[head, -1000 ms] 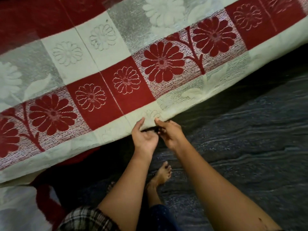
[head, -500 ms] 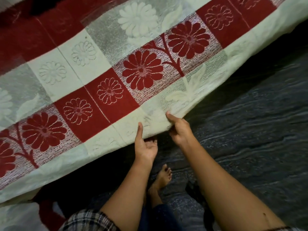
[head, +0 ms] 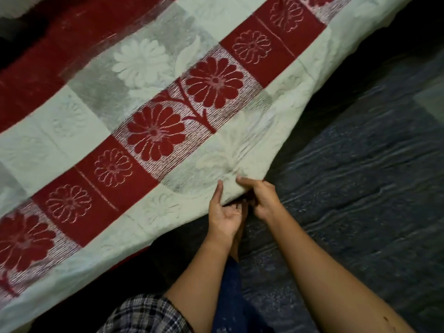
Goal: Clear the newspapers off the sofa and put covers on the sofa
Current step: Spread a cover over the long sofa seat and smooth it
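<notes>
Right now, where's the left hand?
Head view, low centre: the left hand is at the pale hem of the floral cover, thumb on the cloth, just left of the right hand gripping that hem.

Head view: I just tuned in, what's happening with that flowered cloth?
A person is handling the red-and-cream flowered cover with both hands at its near edge. The right hand pinches the hem, thumb on top. The left hand, palm up, holds the hem right beside it, thumb against the cloth. The fabric bunches where they grip. Beyond them the cover lies spread out, its edge hanging above the dark floor. No newspapers are in view.
</notes>
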Demonstrator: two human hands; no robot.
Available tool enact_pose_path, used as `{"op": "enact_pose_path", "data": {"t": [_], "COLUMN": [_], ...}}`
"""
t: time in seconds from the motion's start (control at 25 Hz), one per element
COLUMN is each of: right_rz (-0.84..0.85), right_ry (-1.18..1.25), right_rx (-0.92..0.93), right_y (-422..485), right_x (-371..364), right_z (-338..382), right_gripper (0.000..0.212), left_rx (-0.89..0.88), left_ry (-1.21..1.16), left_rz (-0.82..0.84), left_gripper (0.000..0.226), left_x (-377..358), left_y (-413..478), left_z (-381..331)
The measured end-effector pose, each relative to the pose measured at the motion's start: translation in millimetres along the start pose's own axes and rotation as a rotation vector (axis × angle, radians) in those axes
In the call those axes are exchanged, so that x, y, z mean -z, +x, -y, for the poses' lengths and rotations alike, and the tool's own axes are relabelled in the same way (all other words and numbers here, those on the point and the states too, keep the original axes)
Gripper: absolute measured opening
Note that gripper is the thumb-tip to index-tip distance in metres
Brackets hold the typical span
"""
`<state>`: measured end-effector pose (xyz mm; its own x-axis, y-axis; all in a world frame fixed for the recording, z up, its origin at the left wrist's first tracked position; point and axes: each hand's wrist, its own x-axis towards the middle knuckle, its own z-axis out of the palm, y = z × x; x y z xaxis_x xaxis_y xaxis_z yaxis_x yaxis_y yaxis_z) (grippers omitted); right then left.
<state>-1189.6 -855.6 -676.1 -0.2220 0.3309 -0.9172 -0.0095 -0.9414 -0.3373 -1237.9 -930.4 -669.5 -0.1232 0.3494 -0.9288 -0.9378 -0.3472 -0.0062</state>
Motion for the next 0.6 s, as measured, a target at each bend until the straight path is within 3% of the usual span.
{"op": "enact_pose_path", "data": {"t": [0.12, 0.24, 0.36, 0.48, 0.6], "right_rz": [0.036, 0.061, 0.007, -0.071, -0.073], "right_ry": [0.082, 0.198, 0.039, -0.120, -0.078], "right_rx": [-0.010, 0.058, 0.069, -0.032, -0.050], "right_y": [11, 30, 38, 41, 46], "right_x": [20, 25, 26, 41, 47], "right_z": [25, 75, 106, 114, 151], "right_gripper": [0.027, 0.048, 0.036, 0.036, 0.035], "left_rx": [-0.040, -0.069, -0.045, 0.008, 0.002], "left_ry": [-0.076, -0.050, -0.032, 0.011, -0.026], "left_rz": [-0.038, -0.107, -0.103, -0.073, -0.093], "left_gripper": [0.053, 0.036, 0.039, 0.045, 0.046], "left_x": [-20, -36, -73, -110, -123], "left_y": [9, 18, 31, 47, 57], "left_z": [13, 27, 47, 69, 86]}}
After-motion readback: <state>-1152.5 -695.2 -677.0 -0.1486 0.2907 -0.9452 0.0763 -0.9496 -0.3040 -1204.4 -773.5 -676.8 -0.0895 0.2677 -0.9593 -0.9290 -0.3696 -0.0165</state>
